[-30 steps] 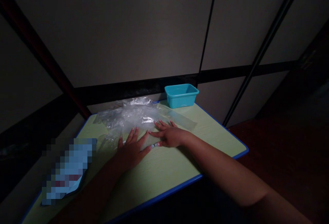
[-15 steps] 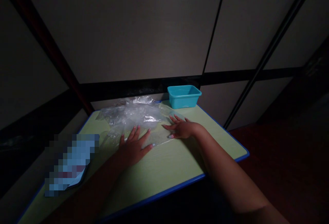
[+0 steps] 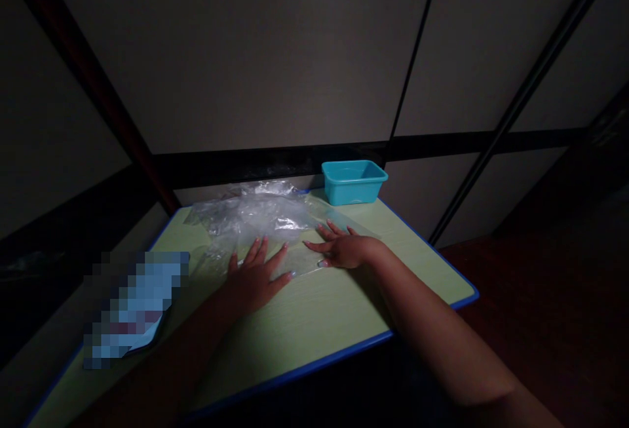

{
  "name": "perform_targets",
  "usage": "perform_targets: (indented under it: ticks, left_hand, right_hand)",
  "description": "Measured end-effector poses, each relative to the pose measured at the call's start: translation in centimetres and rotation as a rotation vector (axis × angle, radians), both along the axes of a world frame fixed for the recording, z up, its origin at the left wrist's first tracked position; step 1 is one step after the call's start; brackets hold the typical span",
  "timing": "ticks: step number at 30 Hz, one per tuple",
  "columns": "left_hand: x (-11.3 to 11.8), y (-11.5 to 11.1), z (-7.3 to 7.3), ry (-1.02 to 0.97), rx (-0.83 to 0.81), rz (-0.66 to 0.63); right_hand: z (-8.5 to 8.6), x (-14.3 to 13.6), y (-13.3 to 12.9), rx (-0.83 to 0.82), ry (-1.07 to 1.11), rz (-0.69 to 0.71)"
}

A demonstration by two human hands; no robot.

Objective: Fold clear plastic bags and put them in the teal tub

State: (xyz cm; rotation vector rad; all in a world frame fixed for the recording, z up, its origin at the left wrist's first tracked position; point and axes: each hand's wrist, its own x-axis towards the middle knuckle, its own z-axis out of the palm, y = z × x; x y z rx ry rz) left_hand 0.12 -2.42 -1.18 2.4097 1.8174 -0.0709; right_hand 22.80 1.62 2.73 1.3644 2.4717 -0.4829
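Observation:
A clear, crinkled plastic sheet or bag (image 3: 255, 213) lies across the far part of a pale green table (image 3: 314, 323). My left hand (image 3: 254, 280) rests on its near edge with the fingers spread. To the right, my right hand (image 3: 344, 248) presses down on the plastic, fingers stretched out and apart. The plastic is bunched up and shiny toward the back, and flatter under my hands. Neither hand grips anything.
A turquoise plastic basket (image 3: 352, 191) stands at the table's back right corner. On the left lies a flat, dark-edged object (image 3: 142, 310) with a blurred-out surface. Panelled cabinet doors (image 3: 275, 54) rise directly behind the table, which has a blue edge.
My right hand has shifted slightly to the left over the plastic, and more of the sheet shows flat to its right. My left hand stays in place.

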Motion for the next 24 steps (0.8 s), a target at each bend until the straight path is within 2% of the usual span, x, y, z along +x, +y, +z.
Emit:
perform_targets:
  ticks: [7, 12, 21, 24]
  left_hand:
    - [0.1, 0.0, 0.2, 0.019, -0.004, 0.007]
    - [0.2, 0.1, 0.1, 0.026, -0.006, 0.018]
    - [-0.2, 0.3, -0.3, 0.005, -0.005, 0.008]
    - [-0.2, 0.1, 0.0, 0.019, 0.014, -0.007]
  right_hand:
    - [-0.8, 2.7, 2.2, -0.039, 0.043, 0.023]
    - [-1.2, 4.6, 3.5, -0.068, 0.067, -0.034]
    - [-0.4, 6.1, 3.5, -0.098, 0.179, -0.118]
    - [-0.3, 6.1, 3.4, -0.009, 0.336, -0.138]
